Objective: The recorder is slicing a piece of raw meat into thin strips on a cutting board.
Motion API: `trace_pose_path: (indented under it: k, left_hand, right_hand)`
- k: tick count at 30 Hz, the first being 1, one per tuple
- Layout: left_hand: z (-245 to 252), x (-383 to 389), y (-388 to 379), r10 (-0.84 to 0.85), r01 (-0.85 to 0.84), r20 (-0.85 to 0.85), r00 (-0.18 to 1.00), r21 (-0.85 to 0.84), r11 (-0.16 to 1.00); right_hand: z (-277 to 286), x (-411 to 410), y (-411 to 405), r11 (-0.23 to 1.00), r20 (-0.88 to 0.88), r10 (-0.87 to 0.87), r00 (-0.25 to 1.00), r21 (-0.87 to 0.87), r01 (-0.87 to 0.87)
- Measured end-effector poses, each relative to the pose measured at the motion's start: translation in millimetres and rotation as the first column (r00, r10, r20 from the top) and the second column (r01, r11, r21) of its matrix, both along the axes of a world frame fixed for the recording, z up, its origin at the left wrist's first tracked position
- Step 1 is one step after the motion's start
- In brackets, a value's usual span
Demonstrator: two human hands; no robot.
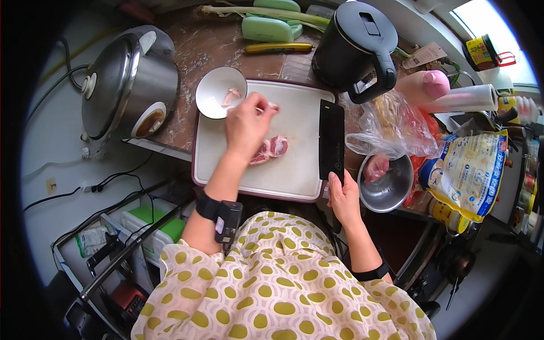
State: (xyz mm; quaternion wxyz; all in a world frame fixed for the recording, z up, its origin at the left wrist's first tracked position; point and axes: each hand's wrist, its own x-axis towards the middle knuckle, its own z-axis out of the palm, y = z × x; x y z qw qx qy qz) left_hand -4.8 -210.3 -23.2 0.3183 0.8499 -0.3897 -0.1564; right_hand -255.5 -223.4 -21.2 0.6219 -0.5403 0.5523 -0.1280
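Note:
My left hand [246,125] is raised over the white cutting board [297,106], just right of a white bowl [208,91]. A small, blurred piece of meat [273,108] shows at its fingertips. Inside the bowl lies a pale scrap of meat [231,97]. Below the hand, a larger cut of red meat [272,149] rests on the board, partly hidden by my wrist. My right hand [345,199] grips the handle of a black-bladed cleaver [331,140]. The blade lies over the board's right edge.
A metal bowl [391,191] with a meat chunk [375,168] stands right of the cleaver, beside plastic bags [386,127]. A black electric kettle [361,38] is at the back right. On the left stands a steel cooker [140,80]. Behind the board are a yellow packet [278,47] and green onion [272,13].

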Motion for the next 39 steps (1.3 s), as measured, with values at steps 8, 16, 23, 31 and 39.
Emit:
trace_pose_path:
  k: [8, 16, 23, 31, 39]
  left_hand:
    - [-15.9, 94.6, 35.5, 0.203, -0.205, -0.028, 0.979, -0.113, 0.972]
    - [-4.0, 60.7, 43.2, 0.089, -0.109, -0.105, 0.990, -0.199, 0.974]
    - [9.9, 10.9, 43.6, -0.040, -0.218, -0.935, 0.353, -0.124, 0.968]
    - [13.6, 13.5, 44.6, -0.109, -0.142, -0.989, -0.100, -0.095, 0.985]
    - [0.4, 43.2, 45.2, -0.033, -0.352, -0.858, 0.512, -0.245, 0.903]
  right_hand:
    - [8.9, 22.5, 2.3, 0.995, 0.038, 0.092, 0.995, -0.036, -0.091]
    - [13.4, 39.2, 4.0, 0.935, -0.085, 0.235, 0.968, -0.253, -0.249]
    - [36.6, 62.6, 11.3, 0.976, 0.324, 0.159, 0.933, 0.093, -0.199]
    - [36.3, 61.0, 9.2, 0.946, 0.382, 0.064, 0.922, 0.272, -0.178]
    - [33.8, 44.1, 5.5, 0.976, 0.368, 0.024, 0.929, 0.194, -0.102]
